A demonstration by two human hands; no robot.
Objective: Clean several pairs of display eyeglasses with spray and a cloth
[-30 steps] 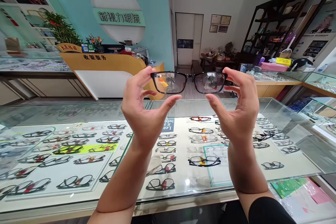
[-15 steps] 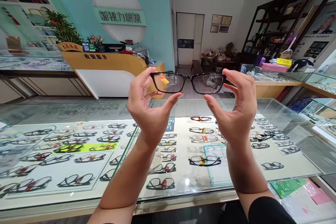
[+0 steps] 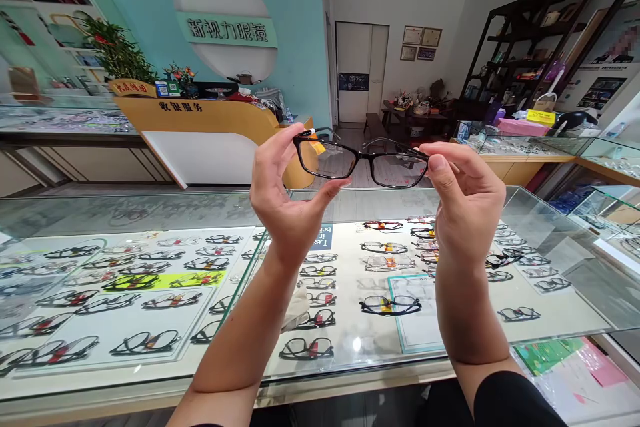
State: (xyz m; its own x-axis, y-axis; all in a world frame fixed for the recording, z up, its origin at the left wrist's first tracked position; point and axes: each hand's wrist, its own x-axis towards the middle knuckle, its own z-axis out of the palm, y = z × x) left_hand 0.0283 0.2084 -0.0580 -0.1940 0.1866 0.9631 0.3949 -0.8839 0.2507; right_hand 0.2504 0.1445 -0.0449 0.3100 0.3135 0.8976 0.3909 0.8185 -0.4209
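Note:
A pair of black-rimmed glasses (image 3: 363, 160) is held up in front of me, tilted with its left end higher and its temples folded out away from me. My left hand (image 3: 286, 199) pinches the left end of the frame between thumb and fingers. My right hand (image 3: 465, 203) grips the right end, fingers curled round it. An orange tag shows by the left lens. Both hands hover above the glass display counter (image 3: 210, 210).
Many pairs of glasses (image 3: 390, 307) lie in rows inside the counter below. A yellow reception desk (image 3: 200, 123) stands behind it on the left. More glass cases (image 3: 530, 147) and dark shelving (image 3: 530, 40) stand at the right. Green and pink papers (image 3: 565, 360) lie at the lower right.
The glasses have tipped from level and facing me to slanted, right end lower. My right hand has curled tighter and dropped slightly; my left hand shifted a little right.

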